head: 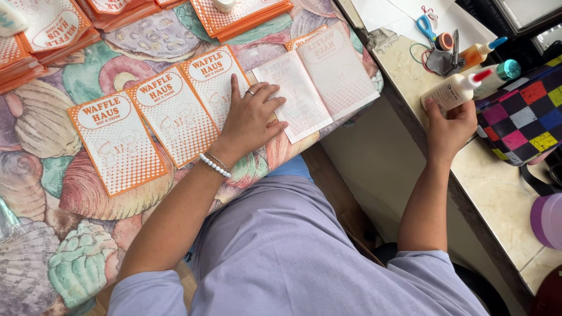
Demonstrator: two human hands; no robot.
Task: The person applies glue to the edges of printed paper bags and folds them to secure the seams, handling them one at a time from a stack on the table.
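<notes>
On the shell-patterned tabletop (70,193), my left hand (249,120) lies flat, palm down, fingers spread apart, gripping nothing. It rests across the seam between two pieces: the rightmost of three orange-and-white paper bags (213,88) under my palm's left side, and an opened, pale flattened bag (319,82) touching my fingertips on the right. Ring on one finger, bead bracelet (213,165) at the wrist. The three bags lie side by side in a slanted row, edges touching, running toward the tabletop's left edge. More orange stacks (52,32) sit along the far edge.

Off to the right, on the stone counter (497,193), my right hand (449,130) is closed around the base of a white glue bottle (455,90) with a red tip, lying tilted, near the counter's front edge. Just beyond it: a second bottle with a teal cap (496,74), blue-handled scissors (426,26), an orange bottle (477,54). A checkered multicolour bag (527,114) sits just right of the glue.
</notes>
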